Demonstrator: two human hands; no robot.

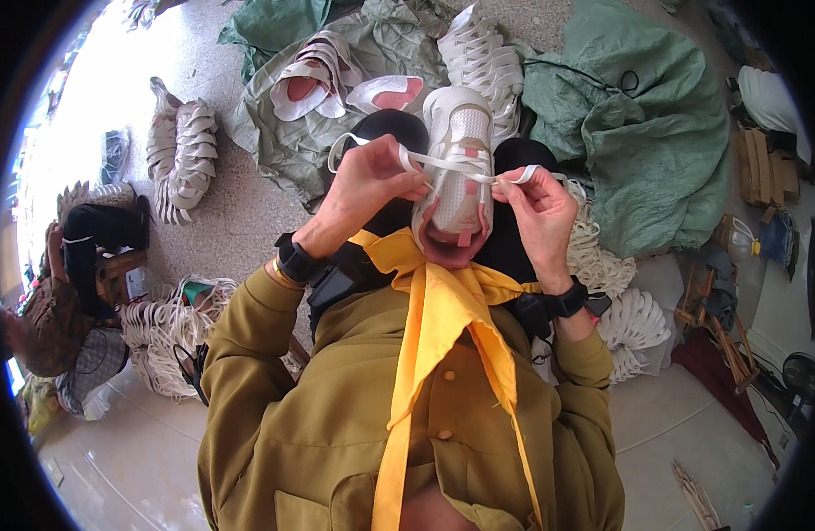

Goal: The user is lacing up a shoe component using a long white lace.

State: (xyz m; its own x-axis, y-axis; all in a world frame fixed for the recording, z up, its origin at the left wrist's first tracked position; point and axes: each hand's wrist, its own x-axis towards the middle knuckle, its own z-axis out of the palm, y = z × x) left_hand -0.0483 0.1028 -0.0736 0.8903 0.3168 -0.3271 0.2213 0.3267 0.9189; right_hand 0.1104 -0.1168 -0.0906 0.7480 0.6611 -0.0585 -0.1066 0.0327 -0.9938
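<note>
A white sneaker (453, 202) with a pink lining rests between my knees, its toe pointing away from me and its opening towards me. A flat white shoelace (447, 162) runs across its tongue. My left hand (369, 180) pinches the lace left of the shoe, with a loop of it rising behind the fingers. On the other side, my right hand (540, 210) pinches the lace close to the shoe's edge, and a short bend stands above the fingertips. Only a few lower eyelets look threaded; the fingers partly hide the lacing.
Pink-lined white shoe uppers (315, 78) lie on a grey-green cloth (270, 119) ahead. Stacked white uppers (483, 62) stand beyond the sneaker. A green sack (642, 133) is at right, bundled white laces (173, 332) at left. Another person (58, 314) sits far left.
</note>
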